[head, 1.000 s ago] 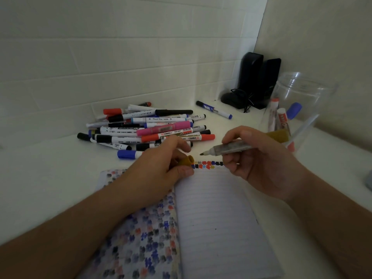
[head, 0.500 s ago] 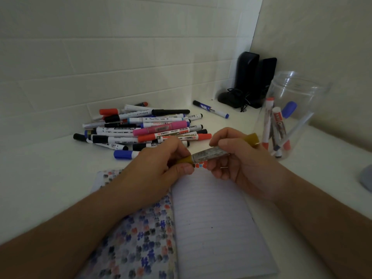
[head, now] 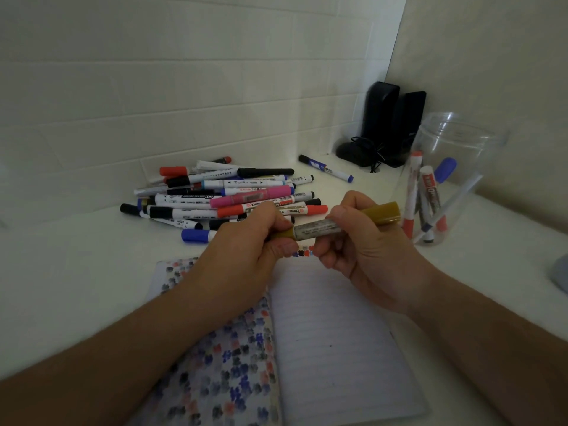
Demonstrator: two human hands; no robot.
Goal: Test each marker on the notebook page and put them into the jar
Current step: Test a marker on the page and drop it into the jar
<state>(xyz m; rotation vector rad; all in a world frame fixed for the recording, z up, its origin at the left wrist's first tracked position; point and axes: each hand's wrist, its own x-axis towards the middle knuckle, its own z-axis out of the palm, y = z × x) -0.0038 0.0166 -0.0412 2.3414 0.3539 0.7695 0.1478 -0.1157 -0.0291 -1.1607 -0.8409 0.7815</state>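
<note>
Hands meet above the top edge of the open notebook (head: 335, 339): the left hand (head: 246, 250) pinches the ochre cap (head: 284, 233) on one end of the gold marker (head: 332, 226), while the right hand (head: 365, 250) grips its barrel. Beyond the left hand lies the marker pile (head: 224, 198). Right of the right hand stands the clear jar (head: 451, 167), holding several markers.

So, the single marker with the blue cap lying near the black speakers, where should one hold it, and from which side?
Take the lone marker at the middle of its white barrel, coming from above with the grip across its width. It lies flat on the table, apart from the pile, with free space on both long sides; the speakers stand behind it.
</note>
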